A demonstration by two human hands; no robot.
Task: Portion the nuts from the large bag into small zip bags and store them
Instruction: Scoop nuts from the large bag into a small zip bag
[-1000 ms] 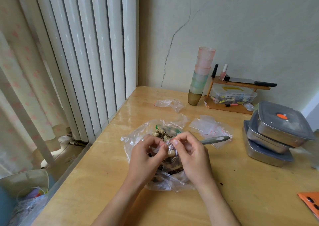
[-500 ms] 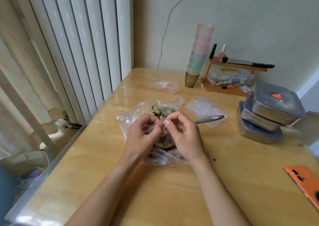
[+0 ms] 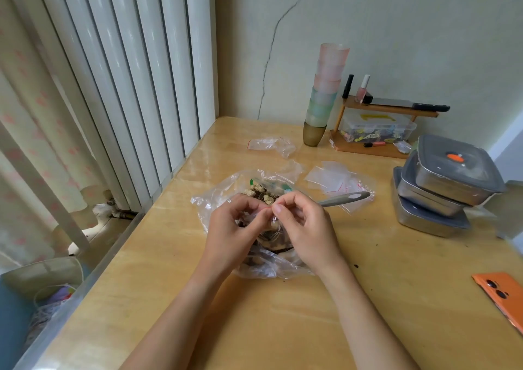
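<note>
Both hands are held together at the centre of the frame, just above the large bag (image 3: 223, 197). The left hand (image 3: 232, 228) and the right hand (image 3: 307, 228) are curled, and the top edge of a small zip bag (image 3: 271, 222) is pinched between their thumbs and forefingers, with the fingertips meeting at its red strip. The zip bag hangs below the fingers and is partly hidden by them; whether its seal is closed cannot be told.

The large bag lies open and crumpled on the wooden surface (image 3: 283, 327), and nuts (image 3: 260, 193) in their shells are seen in it, just beyond the hands. A grey spoon (image 3: 343, 199) handle sticks out to the right from behind the right hand; whether it is held cannot be told. Under the handle's end, right of centre, a pile of empty bags (image 3: 331, 178) is spread. One more loose bag (image 3: 268, 144) lies further back.

Stacked cups (image 3: 325, 92) and a wooden rack (image 3: 387, 109) are set against the wall in the upper right. Three lidded steel containers (image 3: 447, 185) are stacked at the right edge, and an orange phone (image 3: 503, 296) lies at the lower right.
</note>
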